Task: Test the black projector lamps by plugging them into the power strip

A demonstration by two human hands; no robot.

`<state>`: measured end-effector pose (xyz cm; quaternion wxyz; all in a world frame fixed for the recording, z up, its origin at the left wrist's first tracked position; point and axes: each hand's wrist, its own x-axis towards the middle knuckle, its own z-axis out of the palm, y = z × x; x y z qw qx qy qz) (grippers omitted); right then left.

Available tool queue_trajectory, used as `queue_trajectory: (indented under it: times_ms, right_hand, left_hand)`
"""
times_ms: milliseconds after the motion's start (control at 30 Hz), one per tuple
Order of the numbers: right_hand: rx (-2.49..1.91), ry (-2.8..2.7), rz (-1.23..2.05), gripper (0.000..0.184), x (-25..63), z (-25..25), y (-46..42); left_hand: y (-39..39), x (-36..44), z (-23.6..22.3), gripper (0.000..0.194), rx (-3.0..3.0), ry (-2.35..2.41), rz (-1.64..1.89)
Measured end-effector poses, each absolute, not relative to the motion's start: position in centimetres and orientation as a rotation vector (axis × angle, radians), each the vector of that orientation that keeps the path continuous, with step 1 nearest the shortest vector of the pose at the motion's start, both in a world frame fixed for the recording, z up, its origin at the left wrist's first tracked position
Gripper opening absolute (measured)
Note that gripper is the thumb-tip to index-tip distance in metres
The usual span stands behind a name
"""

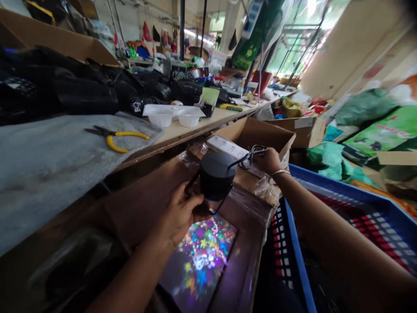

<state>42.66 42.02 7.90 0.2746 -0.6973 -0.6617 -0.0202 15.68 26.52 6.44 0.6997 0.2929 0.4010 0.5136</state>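
My left hand (pixel 182 208) is closed around the bracket of a black round projector light (pixel 217 176), held over a brown carton. Below it, a bright pattern of coloured stars and dots falls on a pale panel (pixel 189 278). From the back of the light a black cable (pixel 249 158) runs in a loose bundle to my right hand (pixel 269 161). That hand is closed on the cable's end, beside a white power strip (pixel 228 147) lying on the cardboard. The plug itself is hidden by my fingers.
Yellow-handled pliers (pixel 122 138) lie on grey plastic wrap at the left. White plastic trays (pixel 174 115) and black goods (pixel 87 87) sit on the workbench. An open carton (pixel 257 134) stands beyond the strip. A blue basket (pixel 295 252) is at the right.
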Motion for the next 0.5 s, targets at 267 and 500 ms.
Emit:
queue_trajectory:
  times_ms: [267,500]
  right_hand:
    - [-1.828,-1.745,-0.029,0.02,42.6,6.7,42.2]
    - [-1.809,-1.733,-0.066,0.023,42.9,5.9,42.6]
  left_hand:
    - [26.7,16.1,7.1,0.029,0.712,0.918,1.118]
    - [27.1,15.6,7.0,0.031,0.748,0.925,1.167]
